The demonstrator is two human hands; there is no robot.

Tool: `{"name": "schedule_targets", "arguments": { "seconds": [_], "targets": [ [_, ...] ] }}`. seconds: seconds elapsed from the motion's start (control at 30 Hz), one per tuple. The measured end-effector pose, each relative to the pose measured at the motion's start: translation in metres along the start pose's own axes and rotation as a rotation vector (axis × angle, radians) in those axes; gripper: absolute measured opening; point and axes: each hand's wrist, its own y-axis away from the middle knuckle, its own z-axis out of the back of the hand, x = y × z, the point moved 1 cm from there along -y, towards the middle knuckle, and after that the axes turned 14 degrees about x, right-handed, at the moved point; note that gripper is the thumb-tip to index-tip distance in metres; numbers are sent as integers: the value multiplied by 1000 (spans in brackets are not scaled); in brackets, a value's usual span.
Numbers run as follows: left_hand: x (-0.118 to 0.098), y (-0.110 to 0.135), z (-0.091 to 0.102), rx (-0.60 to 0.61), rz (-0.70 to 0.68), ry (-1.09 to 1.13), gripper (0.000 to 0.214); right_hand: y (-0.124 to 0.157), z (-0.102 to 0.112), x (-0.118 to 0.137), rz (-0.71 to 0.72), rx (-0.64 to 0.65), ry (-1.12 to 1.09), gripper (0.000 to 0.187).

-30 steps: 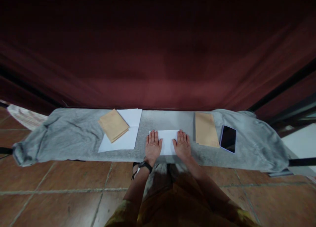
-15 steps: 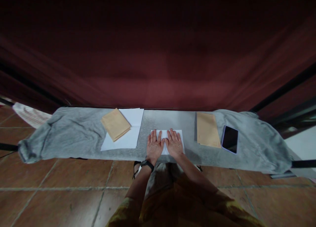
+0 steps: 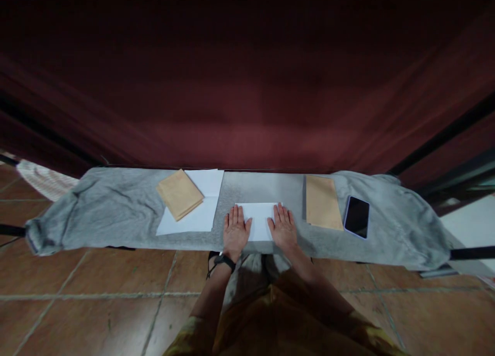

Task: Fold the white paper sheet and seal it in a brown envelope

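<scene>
A white sheet of paper, seemingly folded, lies flat on the grey cloth right in front of me. My left hand rests palm down along its left edge, fingers stretched forward. Over the right edge lies my right hand, also flat with its fingers out. Between the two hands the middle of the paper shows. Both side edges of the paper are partly hidden under the hands. A dark watch is on my left wrist.
To the left, brown envelopes lie on larger white sheets. On the right are another brown envelope and a phone. The grey cloth covers a narrow surface; a dark red drape rises behind it.
My hands have slid apart over the paper, the left one leftward and the right one rightward, uncovering its middle. The paper has stayed in about the same place.
</scene>
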Motion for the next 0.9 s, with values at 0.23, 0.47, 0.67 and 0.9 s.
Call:
{"name": "schedule_targets", "arguments": {
  "seconds": [0.23,0.47,0.67,0.9],
  "targets": [
    [11,11,3,-35,24,21,63,14,15,-13,-13,24,5,56],
    [23,24,4,-60,24,24,58,27,23,-24,-17,41,12,54],
    [23,35,15,-115,62,47,56,36,29,-29,-50,45,-30,53],
    [-33,56,8,64,-245,28,59,49,35,15,197,130,-121,53]
  ]
}}
